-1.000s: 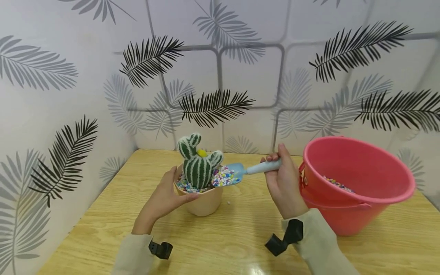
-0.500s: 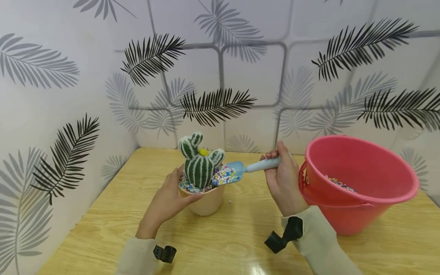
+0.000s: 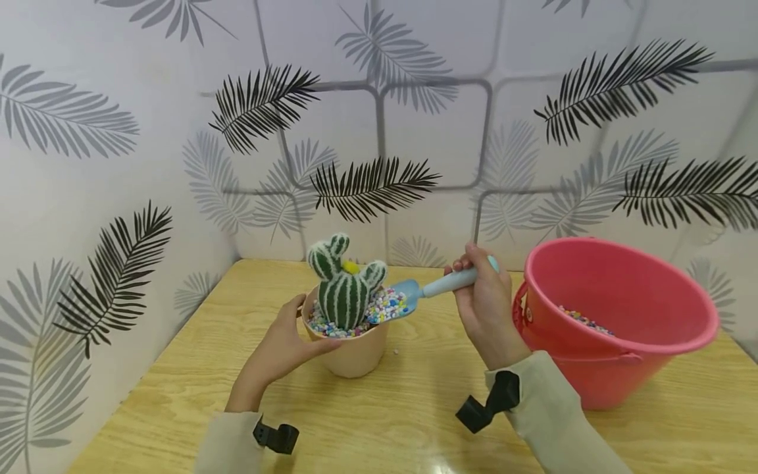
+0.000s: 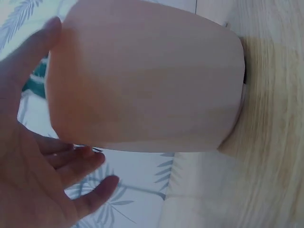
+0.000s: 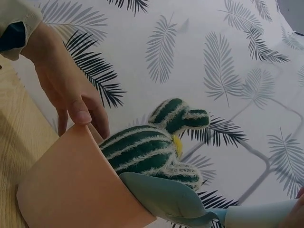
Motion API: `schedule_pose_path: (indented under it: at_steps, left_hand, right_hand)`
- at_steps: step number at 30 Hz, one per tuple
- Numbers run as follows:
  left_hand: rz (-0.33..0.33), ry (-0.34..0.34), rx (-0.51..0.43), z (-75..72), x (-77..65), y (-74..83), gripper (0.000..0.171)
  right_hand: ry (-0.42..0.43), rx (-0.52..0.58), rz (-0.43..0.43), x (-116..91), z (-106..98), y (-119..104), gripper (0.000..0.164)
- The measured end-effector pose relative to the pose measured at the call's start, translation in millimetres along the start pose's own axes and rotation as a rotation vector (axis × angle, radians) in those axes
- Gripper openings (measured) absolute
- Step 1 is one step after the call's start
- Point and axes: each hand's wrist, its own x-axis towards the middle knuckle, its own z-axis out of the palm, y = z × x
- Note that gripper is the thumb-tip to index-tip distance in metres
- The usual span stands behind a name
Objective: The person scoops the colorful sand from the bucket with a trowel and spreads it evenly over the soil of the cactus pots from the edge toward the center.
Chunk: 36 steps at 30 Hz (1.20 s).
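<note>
A peach flower pot stands on the table, holding a knitted green-and-white cactus among colourful pebbles. My left hand grips the pot's left side, thumb on the near rim and fingers on the far side; in the left wrist view the thumb touches the rim. My right hand holds a light blue garden trowel by its handle. The trowel's blade carries pebbles and lies over the pot's right rim, beside the cactus. In the right wrist view the blade covers part of the rim.
At the right stands a pink bucket with more colourful pebbles inside. One small pebble lies on the wooden table right of the pot. A leaf-patterned wall rises behind.
My right hand has shifted slightly left, and the rear end of the trowel handle now shows. The blade still rests over the rim with pebbles on it. My left hand keeps its hold.
</note>
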Motion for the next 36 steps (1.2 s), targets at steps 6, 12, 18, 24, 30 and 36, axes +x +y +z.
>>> schedule_pose_path:
  at_steps: [6,12,18,24,30,36]
  left_hand:
    - [0.006,0.003,0.008,7.6,1.4,-5.6,0.111]
    - [0.036,0.074,0.034,18.2,-2.6,6.3,0.111]
    - [0.031,0.081,0.025,15.5,-3.6,5.2,0.110]
    - [0.012,0.018,0.010,9.7,-2.1,-1.9,0.112]
    - [0.021,0.024,0.039,8.1,-2.3,-3.7,0.111]
    - [0.031,0.077,0.099,11.8,-6.6,-0.1,0.109]
  right_hand:
    - [-0.004,-0.073,-0.003,-2.2,1.8,2.4,0.034]
    - [-0.020,-0.092,-0.030,-2.4,3.7,-0.7,0.031]
    - [-0.034,-0.086,-0.018,-1.4,6.1,-1.1,0.033]
    - [-0.040,-0.123,-0.037,0.0,9.4,-3.8,0.034]
    - [-0.024,-0.130,-0.035,1.1,11.1,-8.6,0.032]
    - [-0.032,-0.140,-0.029,1.1,11.4,-8.7,0.032]
